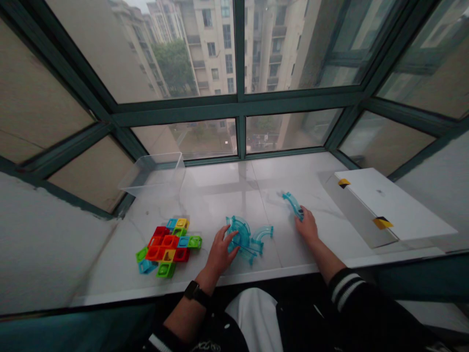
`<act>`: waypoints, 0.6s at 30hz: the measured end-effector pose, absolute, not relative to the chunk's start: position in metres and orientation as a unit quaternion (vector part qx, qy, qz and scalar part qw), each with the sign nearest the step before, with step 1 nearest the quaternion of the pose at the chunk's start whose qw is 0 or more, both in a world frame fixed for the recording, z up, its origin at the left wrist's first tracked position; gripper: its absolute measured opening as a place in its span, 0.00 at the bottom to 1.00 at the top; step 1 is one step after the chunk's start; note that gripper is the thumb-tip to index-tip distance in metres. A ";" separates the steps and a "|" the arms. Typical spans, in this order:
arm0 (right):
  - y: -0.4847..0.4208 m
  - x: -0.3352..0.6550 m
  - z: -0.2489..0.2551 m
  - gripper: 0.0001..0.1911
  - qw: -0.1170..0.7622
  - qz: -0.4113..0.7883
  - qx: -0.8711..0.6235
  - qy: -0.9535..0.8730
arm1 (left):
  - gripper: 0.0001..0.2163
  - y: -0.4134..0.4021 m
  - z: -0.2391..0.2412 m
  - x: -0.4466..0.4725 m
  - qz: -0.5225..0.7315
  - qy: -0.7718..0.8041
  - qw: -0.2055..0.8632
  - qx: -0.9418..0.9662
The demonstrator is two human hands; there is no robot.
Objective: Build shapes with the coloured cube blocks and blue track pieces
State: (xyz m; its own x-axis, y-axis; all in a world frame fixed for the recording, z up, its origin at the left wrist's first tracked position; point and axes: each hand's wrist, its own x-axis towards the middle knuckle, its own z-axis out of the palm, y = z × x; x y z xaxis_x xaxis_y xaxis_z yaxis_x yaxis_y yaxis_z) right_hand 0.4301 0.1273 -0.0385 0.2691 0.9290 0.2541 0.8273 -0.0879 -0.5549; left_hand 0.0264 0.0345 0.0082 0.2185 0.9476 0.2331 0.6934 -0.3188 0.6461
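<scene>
Left hand [220, 253] is half open, fingers spread, tips down on a clear teal semicircular marble-run track piece [239, 233]; contact is plain, grip strength can't be told. Wristwatch [194, 292] on that wrist. Right hand [307, 226] is closed lightly, fingers [301, 213] curled over the near end of a curved teal track piece [292, 203], which reaches out ahead of the hand above the marble sill [220, 195]. A curved teal tube piece [262, 232] lies just right of the left hand, between the hands, beside or joined to the semicircular piece, can't tell which. Handling call: these clear parts look best held by fingertips on the outer rails, pressed flat to the sill so the joints don't twist, and the left hand's wide spread seems right for that. Left of the left hand is a heap of colored square-frame blocks [168, 247]; beyond it a clear plastic bin [152, 173]. Right of the right hand is a white box [388, 205] with yellow-and-black tape [383, 223]. Left palm hides part of the track, right fingers hide the piece's end, and clear plastic against the pale sill makes edges and joints hard to read. Bin and box contents can't be seen.
</scene>
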 end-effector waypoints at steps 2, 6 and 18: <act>0.112 0.400 -0.034 0.28 0.360 0.137 -0.654 -0.651 | 0.24 0.027 0.004 0.025 0.306 0.543 0.188 0.759; 0.085 0.339 -0.019 0.22 0.379 0.251 -0.528 -0.717 | 0.22 0.013 -0.006 0.029 0.312 0.565 0.157 0.747; 0.060 0.272 0.032 0.21 0.303 0.366 -0.426 -0.770 | 0.31 0.013 0.027 0.028 0.442 0.544 0.270 0.660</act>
State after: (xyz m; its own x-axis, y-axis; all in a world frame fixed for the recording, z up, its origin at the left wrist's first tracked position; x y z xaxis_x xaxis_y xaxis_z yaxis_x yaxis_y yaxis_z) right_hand 0.2719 0.0600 0.0318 -0.4535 0.8778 0.1541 0.4343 0.3686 -0.8219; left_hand 0.0280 0.0135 0.0267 0.0181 0.9571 0.2890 0.4792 -0.2620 0.8377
